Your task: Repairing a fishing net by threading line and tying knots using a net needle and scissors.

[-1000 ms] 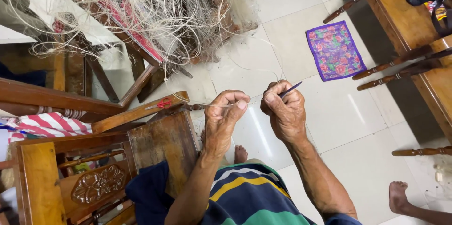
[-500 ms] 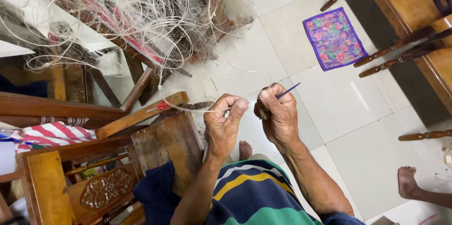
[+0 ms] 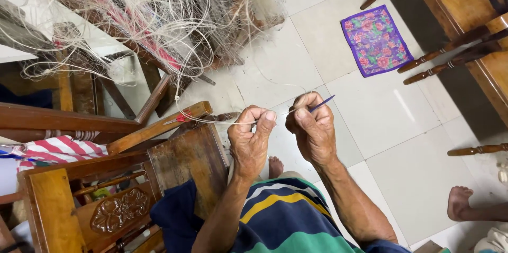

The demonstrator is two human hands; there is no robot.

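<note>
My left hand (image 3: pixel 251 139) pinches a thin pale line (image 3: pixel 211 122) between thumb and fingertips; the line runs left toward a wooden bar. My right hand (image 3: pixel 312 128) is closed around a slim blue netting needle (image 3: pixel 322 104), whose tip sticks out up and to the right. The two hands are close together, almost touching, above the tiled floor. A large tangled heap of pale fishing net (image 3: pixel 132 15) with red strands hangs over wooden furniture at the upper left. My striped shirt shows at the bottom.
A carved wooden chair (image 3: pixel 106 200) stands at lower left with a red-and-white striped cloth (image 3: pixel 55 150). A purple floral mat (image 3: pixel 375 38) lies on the white tiles. Wooden furniture and chair legs (image 3: pixel 450 46) fill the upper right. Another person's bare foot (image 3: pixel 460 202) is at lower right.
The view has shifted slightly. Both hands stay together on the line and needle, with only small finger movement.
</note>
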